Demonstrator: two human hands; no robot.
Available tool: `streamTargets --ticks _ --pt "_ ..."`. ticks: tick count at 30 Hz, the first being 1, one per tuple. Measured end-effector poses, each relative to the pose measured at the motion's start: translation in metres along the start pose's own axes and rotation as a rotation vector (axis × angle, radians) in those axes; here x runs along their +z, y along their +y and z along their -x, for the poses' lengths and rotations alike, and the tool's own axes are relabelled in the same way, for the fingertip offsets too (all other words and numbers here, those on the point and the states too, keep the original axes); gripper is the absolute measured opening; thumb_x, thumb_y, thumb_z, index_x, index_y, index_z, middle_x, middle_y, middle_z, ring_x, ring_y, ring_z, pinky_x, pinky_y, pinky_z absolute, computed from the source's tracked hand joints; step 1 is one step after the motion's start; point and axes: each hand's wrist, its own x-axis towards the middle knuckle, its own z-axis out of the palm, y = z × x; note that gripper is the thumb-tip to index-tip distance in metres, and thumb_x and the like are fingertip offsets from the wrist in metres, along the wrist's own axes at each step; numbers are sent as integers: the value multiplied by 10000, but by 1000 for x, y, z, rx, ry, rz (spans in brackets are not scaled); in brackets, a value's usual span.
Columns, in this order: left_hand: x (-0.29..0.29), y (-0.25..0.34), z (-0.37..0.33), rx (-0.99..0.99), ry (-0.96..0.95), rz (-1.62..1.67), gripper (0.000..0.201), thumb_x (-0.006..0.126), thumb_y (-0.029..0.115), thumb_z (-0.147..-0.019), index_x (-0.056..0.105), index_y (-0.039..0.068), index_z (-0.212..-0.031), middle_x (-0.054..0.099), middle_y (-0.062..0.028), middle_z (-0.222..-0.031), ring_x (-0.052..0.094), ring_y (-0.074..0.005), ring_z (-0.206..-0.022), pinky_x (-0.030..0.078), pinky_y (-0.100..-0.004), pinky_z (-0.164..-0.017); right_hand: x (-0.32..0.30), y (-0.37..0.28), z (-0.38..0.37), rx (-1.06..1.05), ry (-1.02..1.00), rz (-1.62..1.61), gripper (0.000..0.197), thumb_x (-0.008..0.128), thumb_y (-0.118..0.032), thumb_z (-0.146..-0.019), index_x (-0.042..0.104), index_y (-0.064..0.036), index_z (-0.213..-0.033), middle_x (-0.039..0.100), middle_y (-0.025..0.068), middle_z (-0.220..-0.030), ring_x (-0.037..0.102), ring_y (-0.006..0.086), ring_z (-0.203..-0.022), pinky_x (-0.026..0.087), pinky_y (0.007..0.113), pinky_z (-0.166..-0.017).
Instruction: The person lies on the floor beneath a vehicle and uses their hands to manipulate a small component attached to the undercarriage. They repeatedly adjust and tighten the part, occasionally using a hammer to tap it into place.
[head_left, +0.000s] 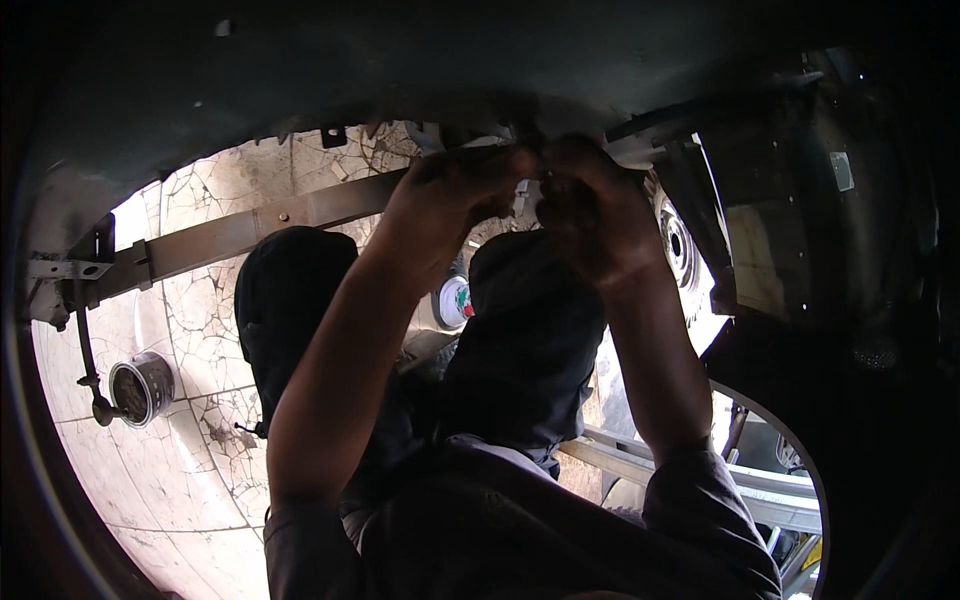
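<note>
My left hand (455, 190) and my right hand (600, 215) are raised close together under a dark curved body panel (380, 70). Both have bent, closed fingers, and their fingertips nearly meet at a small dark part hanging below the panel. Shadow hides what they pinch, if anything. A bit of pale light shows between the two hands. Left of my left hand runs a long, flat, brownish metal bar (250, 230), passing just beyond my knees.
An open tin (145, 390) with dark contents lies at left, near a hanging rod (88, 350). Beneath is a cracked tile floor (200, 450). A round white container (457, 300) shows between my legs. A wheel-like part (678, 245) and metal rails (760, 490) are at right.
</note>
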Motion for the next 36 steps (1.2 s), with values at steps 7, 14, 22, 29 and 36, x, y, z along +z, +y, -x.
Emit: streamTargets --ticks 7,14,22,29,36 --pt "3 3 -1 9 21 12 310 686 257 -945 662 -4 -1110 640 -44 -935 565 -126 -865 451 -298 -809 -3 -3 4 63 18 -15 69 662 -100 -906 611 -99 -859 543 -39 -714 434 25 -511 311 187 -435" --pt "-4 -4 -2 3 -8 -11 315 689 272 -945 664 2 -1106 614 -8 -893 546 -103 -835 451 -276 -798 -2 -1 10 72 28 -30 44 674 -102 -895 637 -85 -882 554 -29 -747 398 31 -486 299 181 -441" --pt "-3 -5 -2 7 7 13 335 682 263 -949 652 -6 -1144 635 -24 -931 551 -108 -841 450 -280 -820 -5 0 6 57 -13 -80 32 679 -86 -892 654 -88 -913 582 -20 -746 425 22 -517 301 162 -448" --pt "-2 -2 0 -5 8 17 337 694 255 -939 660 -14 -1138 646 -25 -956 541 -106 -827 436 -273 -793 2 -6 5 65 -33 -21 28 675 -79 -895 654 -74 -912 574 -28 -753 434 23 -537 294 162 -442" --pt "-4 -2 -1 3 8 26 331 705 251 -932 658 -15 -1124 627 -18 -918 538 -110 -823 434 -284 -771 -2 -1 4 65 -2 -50 82 683 -72 -888 626 -90 -831 527 -32 -721 399 33 -481 292 180 -429"
